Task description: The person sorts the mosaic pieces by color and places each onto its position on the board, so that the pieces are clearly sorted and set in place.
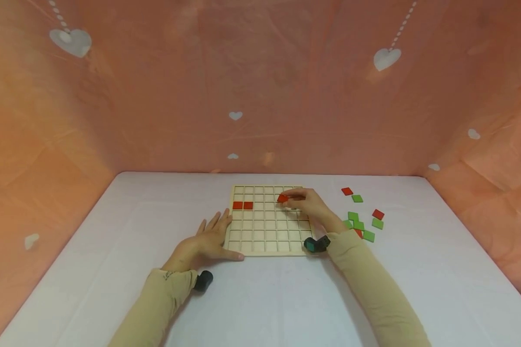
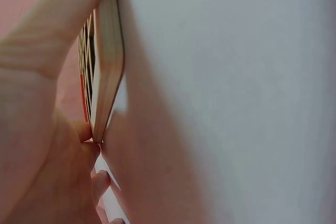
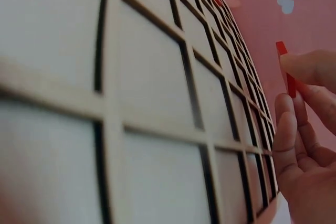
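Note:
A pale wooden grid board (image 1: 270,235) lies flat on the table. Two red square tiles (image 1: 243,206) sit side by side in its cells at the left edge, in the third row from the far side. My right hand (image 1: 308,202) pinches another red tile (image 3: 286,72) between thumb and fingers, held over the board's upper right part. Against the board's left side rests my left hand (image 1: 208,242), fingers spread, its thumb along the near left corner. In the left wrist view, that thumb (image 2: 63,14) touches the board's edge (image 2: 109,51).
Right of the board lie loose green tiles (image 1: 368,236) and red tiles (image 1: 378,214), some overlapping in a small heap. A white cloth (image 1: 260,299) covers the table. A pink-orange curtain (image 1: 260,96) with white hearts surrounds the back and sides.

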Demonstrator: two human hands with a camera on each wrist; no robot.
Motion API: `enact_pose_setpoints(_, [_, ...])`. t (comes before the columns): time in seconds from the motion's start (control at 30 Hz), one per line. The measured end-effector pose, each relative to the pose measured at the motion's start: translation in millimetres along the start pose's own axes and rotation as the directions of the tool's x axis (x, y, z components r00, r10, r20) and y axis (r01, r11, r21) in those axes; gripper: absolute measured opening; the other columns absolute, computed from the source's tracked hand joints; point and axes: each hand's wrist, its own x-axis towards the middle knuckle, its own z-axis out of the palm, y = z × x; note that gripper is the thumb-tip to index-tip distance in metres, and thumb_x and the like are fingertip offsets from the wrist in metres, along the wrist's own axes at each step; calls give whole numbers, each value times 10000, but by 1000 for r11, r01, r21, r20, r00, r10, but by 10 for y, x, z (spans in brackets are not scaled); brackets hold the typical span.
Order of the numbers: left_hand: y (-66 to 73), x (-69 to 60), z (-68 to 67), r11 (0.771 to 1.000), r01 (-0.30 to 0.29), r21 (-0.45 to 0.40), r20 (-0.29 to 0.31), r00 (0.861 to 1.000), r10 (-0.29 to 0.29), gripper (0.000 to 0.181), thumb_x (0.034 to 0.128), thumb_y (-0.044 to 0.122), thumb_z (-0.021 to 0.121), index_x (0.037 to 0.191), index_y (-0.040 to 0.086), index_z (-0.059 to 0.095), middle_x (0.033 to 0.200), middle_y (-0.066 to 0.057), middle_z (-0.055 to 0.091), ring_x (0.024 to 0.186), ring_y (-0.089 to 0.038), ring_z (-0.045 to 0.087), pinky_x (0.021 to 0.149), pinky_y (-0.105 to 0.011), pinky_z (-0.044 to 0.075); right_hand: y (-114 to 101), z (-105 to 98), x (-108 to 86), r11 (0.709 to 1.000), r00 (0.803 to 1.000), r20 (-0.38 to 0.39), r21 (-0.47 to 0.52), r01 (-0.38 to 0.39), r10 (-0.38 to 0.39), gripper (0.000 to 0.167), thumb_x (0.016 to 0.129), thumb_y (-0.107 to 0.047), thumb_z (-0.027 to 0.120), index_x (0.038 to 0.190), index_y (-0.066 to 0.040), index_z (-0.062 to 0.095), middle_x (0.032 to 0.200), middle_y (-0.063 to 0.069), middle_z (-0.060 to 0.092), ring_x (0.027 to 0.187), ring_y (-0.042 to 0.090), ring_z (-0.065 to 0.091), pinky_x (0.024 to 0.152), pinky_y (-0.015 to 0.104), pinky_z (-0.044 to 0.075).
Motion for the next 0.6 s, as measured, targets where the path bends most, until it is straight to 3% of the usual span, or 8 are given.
enact_pose_setpoints(0.47, [2,15,-8,1000,4,13,12,1000,-4,1139,778,558,711,1523,-13,66,1609,-173,-70,1478,-372,-50,1171,-575,-38,-45,151,103,991,997,11,-110,78,-77,375,873,-93,677,1241,-38,639,1203,166,641,1050,243,611,869,278,496])
enact_pose_setpoints(0.6, [16,2,-15,1000,12,10,12,1000,-12,1138,777,552,716,1523,-12,68,1610,-171,-68,1479,-373,-47,1172,-575,-34,-54,204,135,990,997,23,-120,70,-68,362,880,-97,672,1238,-46,643,1234,154,632,1081,257,602,909,314,500])
